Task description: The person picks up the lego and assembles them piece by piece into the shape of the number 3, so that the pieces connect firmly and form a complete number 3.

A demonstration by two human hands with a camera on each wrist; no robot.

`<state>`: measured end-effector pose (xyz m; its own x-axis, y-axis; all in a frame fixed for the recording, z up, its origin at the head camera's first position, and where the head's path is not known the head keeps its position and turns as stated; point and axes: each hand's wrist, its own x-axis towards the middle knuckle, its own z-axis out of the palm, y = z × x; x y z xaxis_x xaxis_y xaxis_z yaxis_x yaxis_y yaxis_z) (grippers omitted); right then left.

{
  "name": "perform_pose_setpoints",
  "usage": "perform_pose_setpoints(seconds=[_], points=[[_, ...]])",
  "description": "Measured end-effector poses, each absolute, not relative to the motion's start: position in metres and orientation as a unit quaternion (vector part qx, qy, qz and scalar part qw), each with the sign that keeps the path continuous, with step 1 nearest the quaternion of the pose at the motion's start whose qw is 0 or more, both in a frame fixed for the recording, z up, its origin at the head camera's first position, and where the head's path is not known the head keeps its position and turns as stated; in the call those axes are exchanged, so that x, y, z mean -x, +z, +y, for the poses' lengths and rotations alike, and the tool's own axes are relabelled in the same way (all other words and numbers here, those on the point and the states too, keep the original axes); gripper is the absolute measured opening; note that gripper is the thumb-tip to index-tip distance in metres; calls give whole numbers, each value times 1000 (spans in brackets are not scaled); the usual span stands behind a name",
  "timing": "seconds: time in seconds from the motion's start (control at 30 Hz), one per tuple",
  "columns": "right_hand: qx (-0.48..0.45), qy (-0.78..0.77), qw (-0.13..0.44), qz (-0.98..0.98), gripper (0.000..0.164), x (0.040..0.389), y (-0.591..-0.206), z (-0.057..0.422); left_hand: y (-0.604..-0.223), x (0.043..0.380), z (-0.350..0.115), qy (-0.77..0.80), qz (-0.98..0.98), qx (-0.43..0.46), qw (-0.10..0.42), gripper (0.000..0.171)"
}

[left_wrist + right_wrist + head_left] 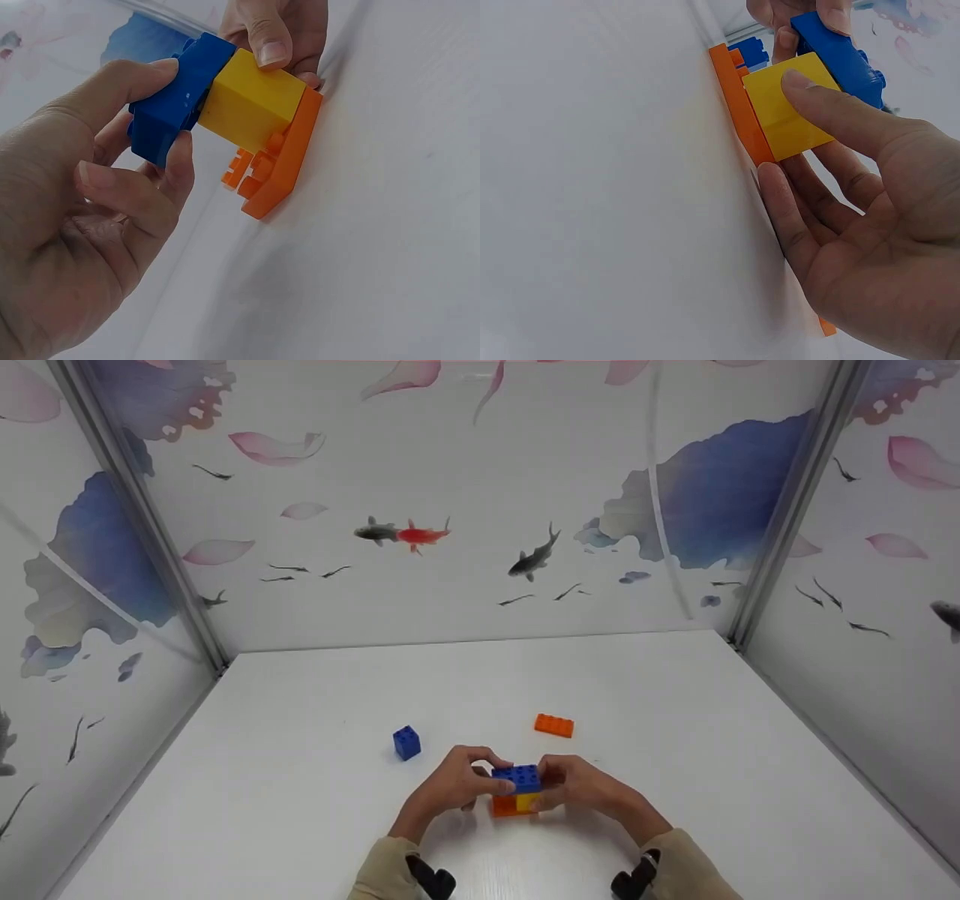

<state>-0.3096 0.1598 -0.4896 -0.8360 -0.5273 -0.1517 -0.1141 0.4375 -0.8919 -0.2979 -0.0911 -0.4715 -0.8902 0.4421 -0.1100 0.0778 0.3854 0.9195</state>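
Observation:
Between both hands is a small stack of toy building bricks. An orange plate brick [739, 101] forms its bottom, close over the table, with a yellow block [771, 112] on one end. On top of the yellow block sits a blue brick [180, 90], overhanging to the left above bare orange studs. My left hand [457, 784] pinches the blue brick's overhanging end between thumb and fingers. With thumb on its side and fingers behind, my right hand [589, 789] grips the yellow block; one fingertip is at the orange plate's end.
Beyond the left hand a loose blue brick [406, 743] stands on the white table [300, 720]. A second orange plate brick [554, 725] lies past the right hand, studs up. Printed wall panels [465, 607] enclose the table at the back and both sides.

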Motion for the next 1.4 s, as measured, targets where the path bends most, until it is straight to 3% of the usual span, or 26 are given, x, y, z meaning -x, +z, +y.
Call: perform_pose_setpoints(seconds=[1.07,1.4], points=[[182,-482,211,831,30,308,-490,159,-459,289,-85,507,835,-166,136,27],[181,-494,208,825,31,309,-488,158,-458,290,-83,536,824,-135,126,34]])
